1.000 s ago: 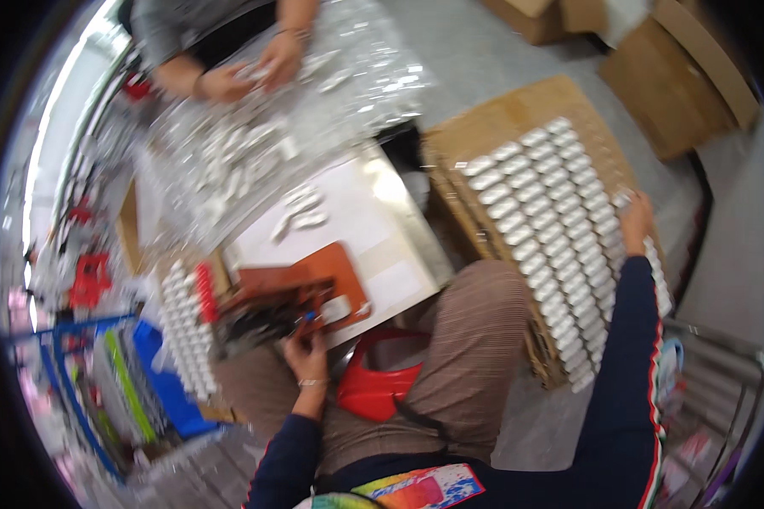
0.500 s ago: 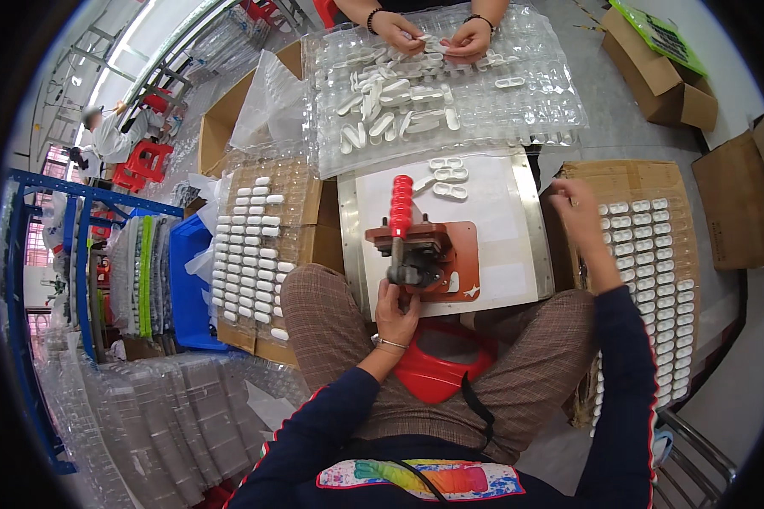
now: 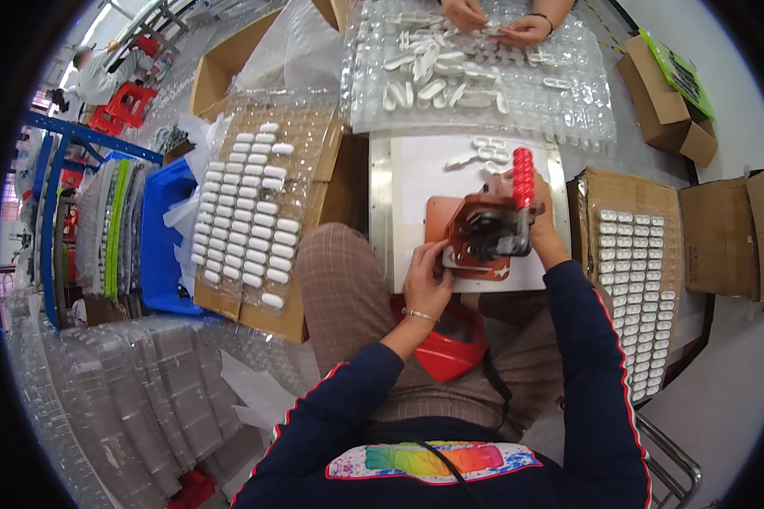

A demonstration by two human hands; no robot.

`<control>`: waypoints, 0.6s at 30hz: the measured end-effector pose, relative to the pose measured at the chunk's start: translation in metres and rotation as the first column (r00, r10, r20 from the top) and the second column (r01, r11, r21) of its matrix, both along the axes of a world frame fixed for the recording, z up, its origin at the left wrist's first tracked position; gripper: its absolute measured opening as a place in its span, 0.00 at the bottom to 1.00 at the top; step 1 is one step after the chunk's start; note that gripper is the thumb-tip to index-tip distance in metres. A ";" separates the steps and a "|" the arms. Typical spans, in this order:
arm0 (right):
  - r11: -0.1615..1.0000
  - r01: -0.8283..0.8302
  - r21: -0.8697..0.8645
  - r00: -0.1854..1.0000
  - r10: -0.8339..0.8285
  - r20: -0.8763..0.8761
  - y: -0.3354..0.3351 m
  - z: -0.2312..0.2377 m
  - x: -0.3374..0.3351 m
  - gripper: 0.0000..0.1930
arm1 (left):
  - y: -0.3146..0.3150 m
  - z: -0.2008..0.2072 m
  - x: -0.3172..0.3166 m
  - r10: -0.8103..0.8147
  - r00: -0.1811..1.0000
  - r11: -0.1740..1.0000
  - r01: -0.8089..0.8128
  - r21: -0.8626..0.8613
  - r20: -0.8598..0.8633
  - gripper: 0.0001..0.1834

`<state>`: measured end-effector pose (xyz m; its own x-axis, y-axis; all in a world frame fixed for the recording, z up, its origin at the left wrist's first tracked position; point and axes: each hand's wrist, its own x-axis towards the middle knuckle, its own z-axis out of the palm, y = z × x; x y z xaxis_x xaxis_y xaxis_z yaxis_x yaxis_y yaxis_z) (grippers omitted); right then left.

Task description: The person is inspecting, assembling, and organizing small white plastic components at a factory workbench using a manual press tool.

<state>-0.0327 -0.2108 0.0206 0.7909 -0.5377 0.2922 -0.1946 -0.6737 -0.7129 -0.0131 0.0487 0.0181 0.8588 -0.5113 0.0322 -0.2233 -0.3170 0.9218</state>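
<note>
A hand-operated toggle press [image 3: 492, 229] with a brown-red base and an upright red ribbed handle [image 3: 523, 178] stands on a white board [image 3: 409, 182] in front of my lap. My left hand [image 3: 427, 284] is at the near left edge of its base, fingers bent against the fixture; whatever the fingertips hold is hidden. My right hand [image 3: 547, 222] is on the press's right side, mostly behind the handle and clamp, so its fingers do not show clearly. Several white oval frame pieces [image 3: 488, 151] lie on the board beyond the press.
Rows of white oval parts fill a left tray [image 3: 246, 216] and a right tray [image 3: 632, 297], both on cartons. Across from me, a co-worker's hands [image 3: 497, 24] handle white pieces over a clear plastic tray [image 3: 369, 110]. A blue bin [image 3: 163, 229] stands far left.
My right hand has come left from beside the right carton to the press. My left hand stays at the base. The whole view has shifted, with the press now farther right in the picture.
</note>
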 end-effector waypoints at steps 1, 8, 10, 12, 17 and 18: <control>0.997 -0.003 0.078 1.000 0.002 0.015 0.000 0.002 -0.009 0.09 | 0.000 -0.001 0.001 0.006 1.000 1.000 -0.006 0.005 -0.015 0.27; 0.996 -0.089 -0.001 0.991 0.089 -0.104 0.051 0.048 -0.088 0.06 | -0.001 0.000 0.003 0.013 0.999 1.000 -0.013 -0.012 0.035 0.25; 0.994 -0.101 0.046 0.989 0.105 -0.103 0.067 0.043 -0.104 0.06 | -0.001 0.001 0.002 0.009 1.000 1.000 -0.008 -0.020 0.026 0.25; 0.987 -0.140 0.071 0.986 0.146 -0.081 0.082 0.040 -0.109 0.07 | 0.001 0.002 0.002 -0.001 1.000 1.000 0.001 0.000 0.014 0.25; 0.977 -0.100 0.190 0.988 0.121 -0.100 0.112 0.038 -0.091 0.08 | 0.004 -0.008 0.000 -0.022 0.995 0.999 0.024 -0.025 0.094 0.26; 0.987 -0.100 0.123 0.987 0.114 -0.117 0.115 0.036 -0.087 0.09 | 0.004 -0.007 0.000 -0.031 0.997 0.999 0.033 -0.018 0.076 0.26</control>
<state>-0.1195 -0.0958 0.0563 0.8716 -0.4728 0.1293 -0.2173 -0.6092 -0.7626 -0.0132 0.0526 0.0106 0.8367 -0.5372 0.1066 -0.3023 -0.2907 0.9078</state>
